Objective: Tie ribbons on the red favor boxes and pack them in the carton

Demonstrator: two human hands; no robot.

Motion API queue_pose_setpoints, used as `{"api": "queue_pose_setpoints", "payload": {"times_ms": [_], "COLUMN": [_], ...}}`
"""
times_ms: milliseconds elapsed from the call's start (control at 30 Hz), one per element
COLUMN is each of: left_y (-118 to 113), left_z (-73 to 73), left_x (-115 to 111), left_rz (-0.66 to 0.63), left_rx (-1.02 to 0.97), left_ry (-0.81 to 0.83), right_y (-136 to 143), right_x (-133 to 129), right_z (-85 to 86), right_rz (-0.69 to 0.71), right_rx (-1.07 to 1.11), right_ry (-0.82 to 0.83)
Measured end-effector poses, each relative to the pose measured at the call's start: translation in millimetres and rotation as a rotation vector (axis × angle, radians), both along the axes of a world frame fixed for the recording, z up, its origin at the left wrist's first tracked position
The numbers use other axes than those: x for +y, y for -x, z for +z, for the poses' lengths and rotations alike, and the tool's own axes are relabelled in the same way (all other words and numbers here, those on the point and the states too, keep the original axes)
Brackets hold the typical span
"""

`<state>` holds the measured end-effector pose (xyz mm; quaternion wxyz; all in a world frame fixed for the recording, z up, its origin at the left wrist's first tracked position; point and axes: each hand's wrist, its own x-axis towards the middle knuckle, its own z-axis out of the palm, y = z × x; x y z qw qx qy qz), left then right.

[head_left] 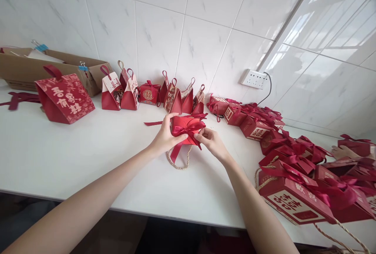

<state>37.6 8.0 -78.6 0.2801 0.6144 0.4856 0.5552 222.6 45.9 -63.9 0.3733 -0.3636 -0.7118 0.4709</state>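
Box [185, 121] held between two hands, bow up

The box was left of the socket [253, 79] and nearer the person, over the table [123, 167]; whether its base touched could not be told. Its bow [188, 129] faced up toward the camera, one tail slanting toward the person. A rope handle [182, 168] looped out from the near side. Foreshortened and partly covered, the box showed no clear long axis.

Both forearms reached forward and converged. The left hand [167, 136] was clamped on the box at the side farther from the socket, thumb across the front, fingers behind. The right hand [212, 140], on the side nearer the socket, had its thumb and fingertips pinched together on the bow's end, its other fingers curled.

Bags [173, 99] stood left of the socket; bow-tied boxes [257, 128] spread below it and rightward.
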Motion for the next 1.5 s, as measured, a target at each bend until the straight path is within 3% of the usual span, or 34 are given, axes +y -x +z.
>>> {"api": "queue_pose_setpoints", "payload": {"times_ms": [367, 633, 833, 967, 1167, 1300, 1400, 1500], "left_y": [2, 2, 1, 0, 1, 2, 5, 9], "left_z": [2.9, 0.3, 1.4, 4.7, 2.0, -1.2, 1.3, 5.0], "left_x": [-1, 0, 0, -2, 0, 3, 3, 2], "left_rz": [0.011, -0.002, 0.071, 0.076, 0.061, 0.192, 0.265, 0.258], "left_rx": [0.032, 0.017, 0.051, 0.059, 0.049, 0.012, 0.162, 0.297], "left_ry": [0.015, -0.005, -0.051, -0.031, -0.101, -0.180, -0.207, -0.279], "right_y": [-2, -3, -4, -2, 3, 2, -1, -5], "right_x": [6, 3, -3, -2, 6, 7, 7, 7], "right_z": [-5.6, -3.4, 10.0, 11.4, -0.4, -1.5, 0.1, 1.0], "right_rz": [0.098, 0.092, -0.092, -0.174, 0.044, 0.088, 0.104, 0.143], "right_rx": [0.067, -0.002, -0.018, 0.072, 0.186, 0.165, 0.148, 0.124], "right_ry": [0.004, -0.043, -0.163, -0.069, 0.009, -0.011, -0.007, -0.018]}}
